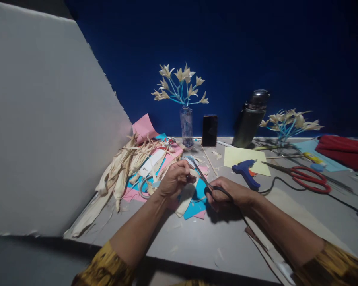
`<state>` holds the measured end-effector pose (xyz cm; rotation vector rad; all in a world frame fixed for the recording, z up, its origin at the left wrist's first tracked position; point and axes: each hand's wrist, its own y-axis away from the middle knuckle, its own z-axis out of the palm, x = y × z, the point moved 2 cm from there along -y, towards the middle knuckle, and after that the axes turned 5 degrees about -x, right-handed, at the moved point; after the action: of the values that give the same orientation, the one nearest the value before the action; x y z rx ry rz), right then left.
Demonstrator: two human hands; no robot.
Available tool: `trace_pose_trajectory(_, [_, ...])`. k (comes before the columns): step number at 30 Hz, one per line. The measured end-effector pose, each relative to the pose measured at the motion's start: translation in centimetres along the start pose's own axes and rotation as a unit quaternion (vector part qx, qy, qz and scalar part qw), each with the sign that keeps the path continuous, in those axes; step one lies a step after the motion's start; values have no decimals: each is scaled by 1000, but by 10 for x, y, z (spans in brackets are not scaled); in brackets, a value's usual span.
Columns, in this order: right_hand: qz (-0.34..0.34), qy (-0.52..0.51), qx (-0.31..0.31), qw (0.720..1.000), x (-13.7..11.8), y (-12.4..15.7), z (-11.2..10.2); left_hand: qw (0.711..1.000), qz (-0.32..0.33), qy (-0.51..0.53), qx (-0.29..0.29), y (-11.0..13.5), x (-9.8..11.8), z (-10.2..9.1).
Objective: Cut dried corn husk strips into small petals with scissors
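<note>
a grey table carries a heap of dried husks at its left, beside pink paper and blue paper. at the back stand a clear vase, a phone and a dark flask. rightward lie a yellow sheet, a blue glue gun, red-handled scissors and a red cloth. small scraps litter the front.

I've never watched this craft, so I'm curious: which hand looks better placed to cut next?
Probably the right hand: it holds the scissors, their blades beside the pale piece in the left hand's fingers.
</note>
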<state>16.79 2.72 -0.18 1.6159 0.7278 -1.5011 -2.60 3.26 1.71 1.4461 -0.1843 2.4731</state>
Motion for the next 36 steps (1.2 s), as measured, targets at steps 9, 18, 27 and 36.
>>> trace_pose_trajectory(9, [-5, 18, -11, 1000, 8, 0, -6, 999, 28, -27, 13, 1, 5, 2])
trace_pose_trajectory(18, [-11, 68, 3, 998, 3, 2, -8, 999, 32, -27, 7, 0, 3, 2])
trace_pose_trajectory(27, [5, 98, 14, 995, 1, 1, -8, 998, 34, -37, 24, 0, 3, 1])
trace_pose_trajectory(36, [18, 99, 22, 995, -4, 3, -6, 998, 39, -40, 8, -3, 1, -5])
